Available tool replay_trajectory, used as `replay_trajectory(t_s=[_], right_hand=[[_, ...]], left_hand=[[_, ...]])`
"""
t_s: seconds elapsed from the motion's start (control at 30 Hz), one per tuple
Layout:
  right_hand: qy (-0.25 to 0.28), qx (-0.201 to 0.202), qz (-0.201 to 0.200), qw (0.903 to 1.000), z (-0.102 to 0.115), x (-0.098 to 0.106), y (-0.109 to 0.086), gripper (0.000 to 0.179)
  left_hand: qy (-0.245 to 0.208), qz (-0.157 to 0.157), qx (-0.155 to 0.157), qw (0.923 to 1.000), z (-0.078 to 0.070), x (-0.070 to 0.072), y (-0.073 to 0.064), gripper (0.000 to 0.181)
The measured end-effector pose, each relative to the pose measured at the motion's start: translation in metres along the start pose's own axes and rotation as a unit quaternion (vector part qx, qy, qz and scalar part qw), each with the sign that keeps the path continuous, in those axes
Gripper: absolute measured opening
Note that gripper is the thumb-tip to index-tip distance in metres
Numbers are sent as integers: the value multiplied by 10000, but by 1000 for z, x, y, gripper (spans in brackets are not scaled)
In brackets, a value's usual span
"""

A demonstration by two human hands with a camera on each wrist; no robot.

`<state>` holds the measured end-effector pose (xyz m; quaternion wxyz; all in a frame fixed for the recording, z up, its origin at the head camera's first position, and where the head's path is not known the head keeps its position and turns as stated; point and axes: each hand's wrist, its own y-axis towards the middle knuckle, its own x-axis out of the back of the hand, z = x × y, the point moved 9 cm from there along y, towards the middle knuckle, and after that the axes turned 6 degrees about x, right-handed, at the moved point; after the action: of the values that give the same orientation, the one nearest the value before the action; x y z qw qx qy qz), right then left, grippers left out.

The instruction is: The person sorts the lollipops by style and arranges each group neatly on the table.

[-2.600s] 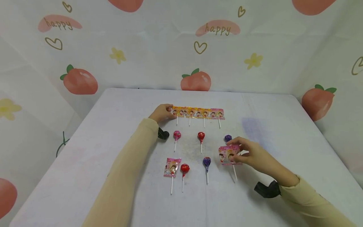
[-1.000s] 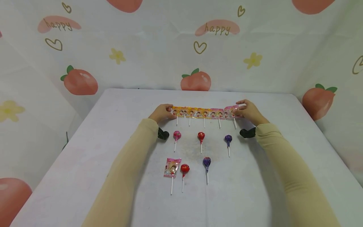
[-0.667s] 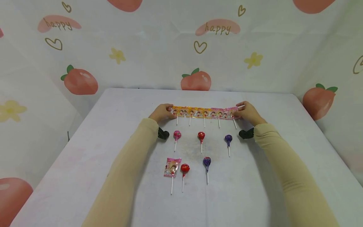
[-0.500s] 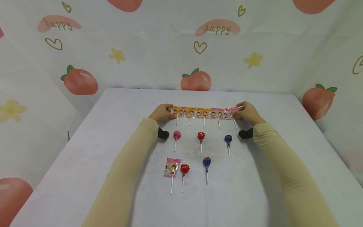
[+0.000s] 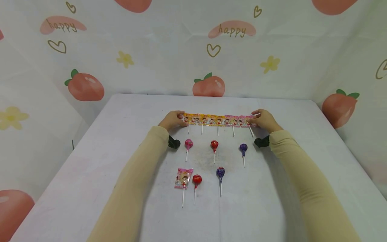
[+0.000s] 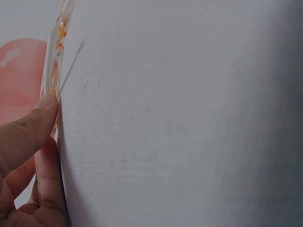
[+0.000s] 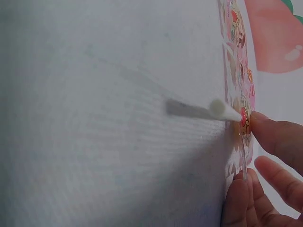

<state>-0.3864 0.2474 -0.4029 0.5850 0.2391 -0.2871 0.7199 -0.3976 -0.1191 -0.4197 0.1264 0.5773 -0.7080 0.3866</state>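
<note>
A row of flat-wrapped lollipops lies along the back of the table in the head view, sticks toward me. My left hand (image 5: 171,120) grips the side of the leftmost, orange-wrapped lollipop (image 5: 190,119); in the left wrist view the thumb (image 6: 40,118) and a finger meet at its wrapper edge. At the row's other end, my right hand (image 5: 264,120) pinches a pink-wrapped lollipop (image 5: 244,121), its stick (image 7: 225,111) angled slightly right. Another pink-wrapped lollipop (image 5: 232,121) lies directly beside it, wrappers meeting. Two more orange-wrapped lollipops (image 5: 218,120) complete the middle of the row.
Nearer me is a second row of round lollipops: pink (image 5: 188,144), red (image 5: 214,145) and purple (image 5: 243,148). In front of those lie a pink-wrapped lollipop (image 5: 183,178), a red one (image 5: 197,179) and a purple one (image 5: 220,172). A printed cloth (image 5: 169,50) hangs behind the table.
My right hand has carried the pink-wrapped lollipop from the right middle of the table to the back row's right end, then shifted it slightly. My left hand has stayed in place.
</note>
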Motion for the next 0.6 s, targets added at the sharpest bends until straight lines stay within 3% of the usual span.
replay_trajectory(t_s=[0.6], right_hand=[[-115, 41, 49, 9999, 2, 1, -1, 54]], left_hand=[[19, -40, -95, 9999, -3, 0, -5, 68]])
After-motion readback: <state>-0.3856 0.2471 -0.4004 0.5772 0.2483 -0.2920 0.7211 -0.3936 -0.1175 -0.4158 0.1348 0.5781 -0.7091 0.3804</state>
